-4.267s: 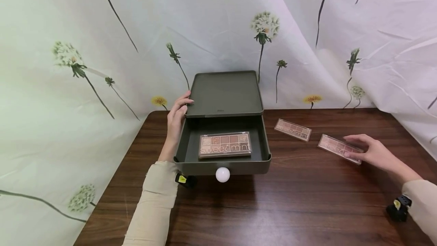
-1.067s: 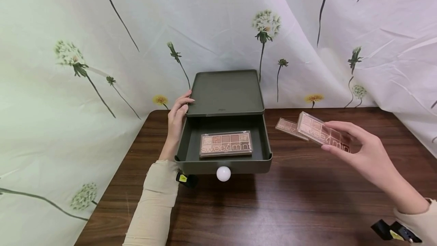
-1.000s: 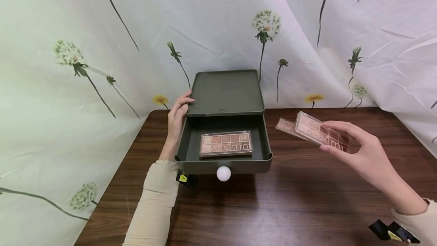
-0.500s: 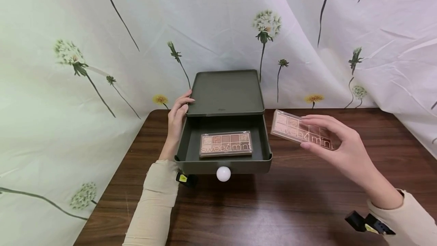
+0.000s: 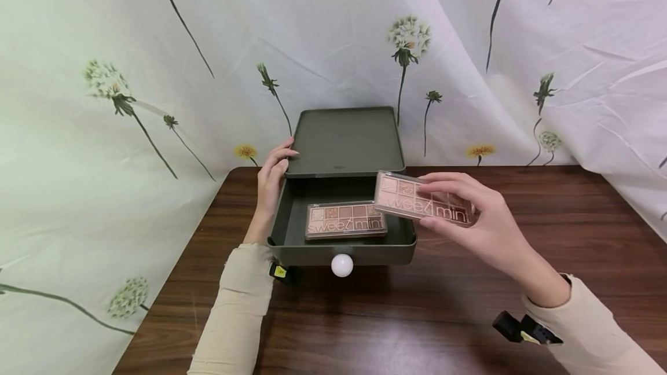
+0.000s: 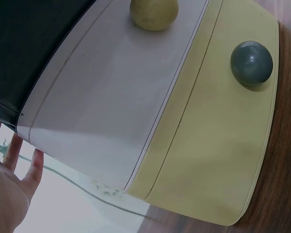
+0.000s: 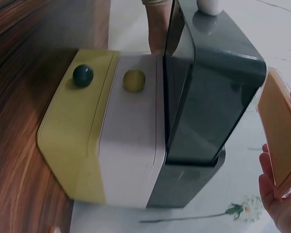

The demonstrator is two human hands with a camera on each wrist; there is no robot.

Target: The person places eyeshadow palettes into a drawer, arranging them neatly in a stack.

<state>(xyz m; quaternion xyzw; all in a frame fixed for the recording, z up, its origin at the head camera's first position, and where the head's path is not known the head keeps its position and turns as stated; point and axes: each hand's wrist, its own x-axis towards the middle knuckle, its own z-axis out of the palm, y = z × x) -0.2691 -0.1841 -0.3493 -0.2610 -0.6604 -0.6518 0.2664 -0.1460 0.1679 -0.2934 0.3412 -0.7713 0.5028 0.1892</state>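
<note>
My right hand (image 5: 482, 221) pinches an eyeshadow palette (image 5: 403, 198) between thumb and fingers. The palette is slightly tilted, and its left end overlaps the right wall of the pulled-out dark green drawer (image 5: 297, 254). A second eyeshadow palette (image 5: 339, 225) lies flat inside that drawer. My left hand (image 5: 268, 184) rests with extended fingers against the left side of the drawer box (image 5: 346, 138). In the left wrist view, the fingers (image 6: 34, 170) touch the dark top tier. From the right wrist view, the held palette (image 7: 279, 126) shows its plain underside beside the drawer.
Below the dark drawer are a white drawer (image 7: 131, 116) with a yellow knob and a yellow drawer (image 7: 70, 131) with a dark knob, both closed. A white knob (image 5: 341, 265) juts from the open drawer. The wooden table (image 5: 443, 317) meets a flower-printed cloth (image 5: 333, 33) behind.
My right hand has lifted an eyeshadow palette off the table and carried it left to the drawer. Another palette lying on the table is now hidden behind it. My left hand stays put.
</note>
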